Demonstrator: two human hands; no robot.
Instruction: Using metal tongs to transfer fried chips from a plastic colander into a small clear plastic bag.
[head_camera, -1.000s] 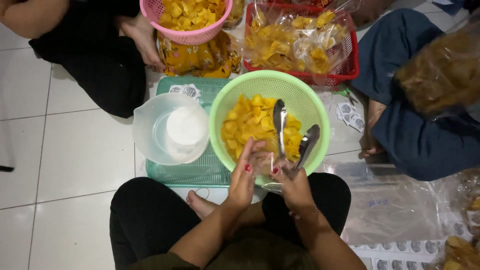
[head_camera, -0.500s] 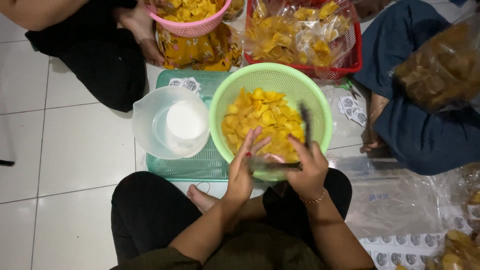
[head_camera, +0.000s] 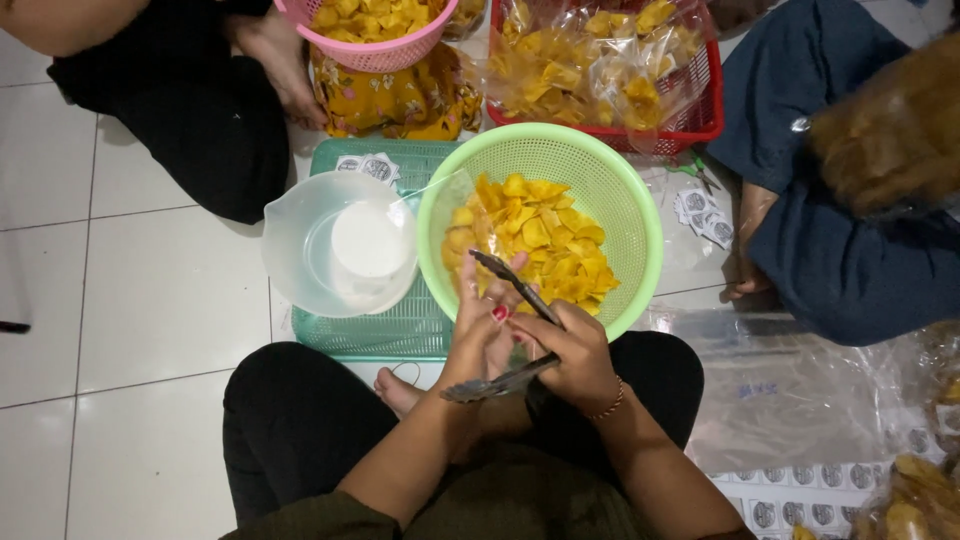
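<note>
I sit cross-legged on a white tiled floor. In front of me a green basket (head_camera: 620, 190) holds yellow chips (head_camera: 535, 235). My right hand (head_camera: 570, 350) grips metal tongs (head_camera: 510, 300), one arm pointing into the basket, the other back toward my lap. My left hand (head_camera: 478, 320), with red nails, is raised beside them, its fingers touching a small clear bag that I can barely make out between the hands.
A clear plastic jug (head_camera: 340, 250) stands on a green tray (head_camera: 400, 325) to the left. A red basket (head_camera: 690, 110) and pink basket (head_camera: 370, 50) of chips lie beyond. Other people sit at the left, top and right. Clear bags (head_camera: 790, 390) lie at right.
My right hand has turned the tongs from pointing up over the basket to lying slantwise across my hands. Both hands stayed at the basket's near rim.
</note>
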